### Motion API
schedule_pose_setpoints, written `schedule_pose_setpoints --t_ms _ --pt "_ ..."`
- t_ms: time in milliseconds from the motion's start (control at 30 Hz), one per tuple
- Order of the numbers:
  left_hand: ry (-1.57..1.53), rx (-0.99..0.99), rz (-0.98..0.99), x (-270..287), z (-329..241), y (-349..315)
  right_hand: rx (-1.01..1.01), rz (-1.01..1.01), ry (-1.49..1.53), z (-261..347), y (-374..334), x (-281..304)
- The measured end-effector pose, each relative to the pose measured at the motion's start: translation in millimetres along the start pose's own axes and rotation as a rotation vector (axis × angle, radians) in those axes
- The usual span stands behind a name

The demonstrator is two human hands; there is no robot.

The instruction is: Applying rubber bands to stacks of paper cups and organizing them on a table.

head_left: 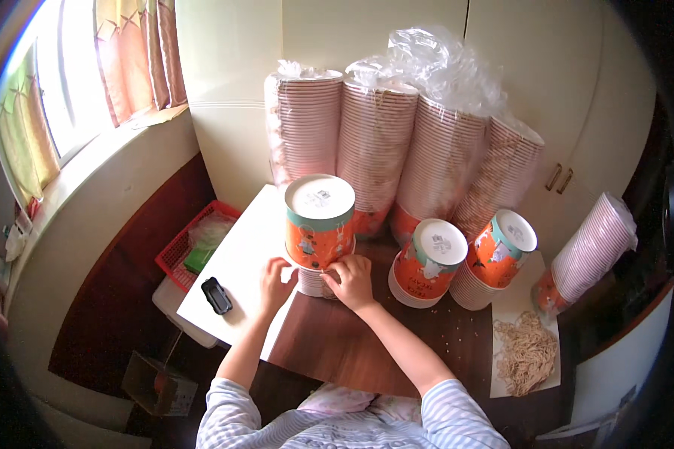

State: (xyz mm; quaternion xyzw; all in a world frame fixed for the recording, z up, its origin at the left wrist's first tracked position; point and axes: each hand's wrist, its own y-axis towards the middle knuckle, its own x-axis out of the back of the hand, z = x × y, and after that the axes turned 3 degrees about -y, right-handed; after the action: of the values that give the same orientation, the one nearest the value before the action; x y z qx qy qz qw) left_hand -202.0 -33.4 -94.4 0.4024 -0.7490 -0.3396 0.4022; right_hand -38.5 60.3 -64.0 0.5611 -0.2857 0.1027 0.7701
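Observation:
In front of me an orange paper bucket (320,243) with a green band and white base stands upside down on a short stack of nested buckets (312,283). My left hand (277,283) is at the left of its lower rim, thumb and fingers curled together. At the right side of that rim, my right hand (352,279) has its fingertips pinched close to the bucket wall. Whatever lies between the fingertips of either hand is too small to make out. To the right, a pile of beige cord (528,353) lies on a white surface.
Tall stacks of nested buckets (303,127) in clear plastic line the back. Two more upturned buckets, a nearer one (427,262) and a farther one (499,251), top stacks at right. A wrapped stack (588,251) leans farther right. A black tray (217,296) and red basket (174,262) are left.

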Motion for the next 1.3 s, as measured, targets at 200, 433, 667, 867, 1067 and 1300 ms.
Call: schedule_pose_setpoints --t_ms 200,433,667,867,1067,1300 --pt "0.202 -0.421 0.174 3.8 -22.7 3.0 0.005 -0.010 0.034 -0.1 1.8 0.2" --pt "0.306 -0.583 0.268 4.3 -28.5 16.0 0.145 0.009 -0.072 -0.3 6.6 2.3" --pt "0.392 -0.711 0.291 -3.4 -24.7 24.4 0.478 -0.005 -0.341 -11.0 16.4 8.9" --pt "0.421 -0.764 0.254 -8.9 -21.1 24.9 0.519 0.042 -0.406 -12.4 22.3 6.4" --pt "0.424 -0.799 0.226 -8.8 -20.7 25.6 0.571 0.030 -0.378 -19.7 22.5 7.4" --pt "0.376 -0.761 0.250 -7.6 -19.3 25.5 0.566 0.020 -0.312 -22.6 22.2 5.1"
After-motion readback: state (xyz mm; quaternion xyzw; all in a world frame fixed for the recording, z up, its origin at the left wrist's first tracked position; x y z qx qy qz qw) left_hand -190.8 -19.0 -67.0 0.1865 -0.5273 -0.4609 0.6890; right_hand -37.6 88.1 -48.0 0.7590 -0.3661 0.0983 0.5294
